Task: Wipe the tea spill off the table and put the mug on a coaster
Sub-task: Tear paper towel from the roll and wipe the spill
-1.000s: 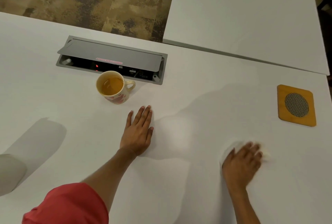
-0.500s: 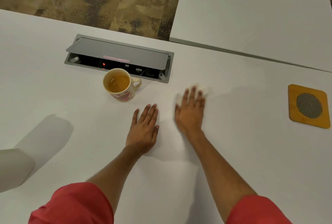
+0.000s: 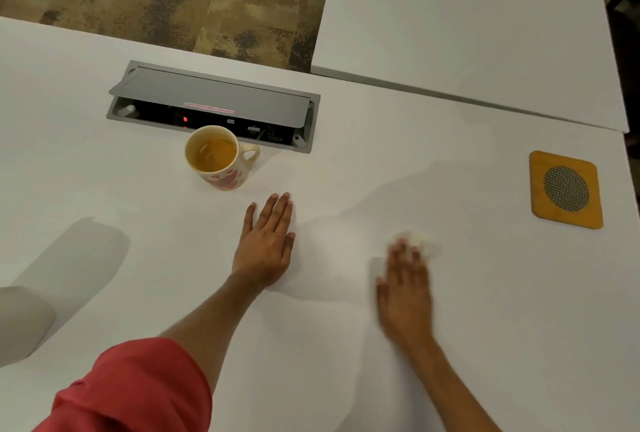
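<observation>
Your right hand (image 3: 405,288) has swept back right since half a second ago, flat on a pale wad (image 3: 420,241), blurred; left hand (image 3: 265,246) lies flat on the tabletop (image 3: 450,310), nearer the mug (image 3: 220,158), which stands well left of the coaster (image 3: 565,189).

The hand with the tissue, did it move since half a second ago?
Yes. The right hand with its white tissue slid away from the mug, toward the coaster and nearer the person. The left hand stayed flat.
</observation>
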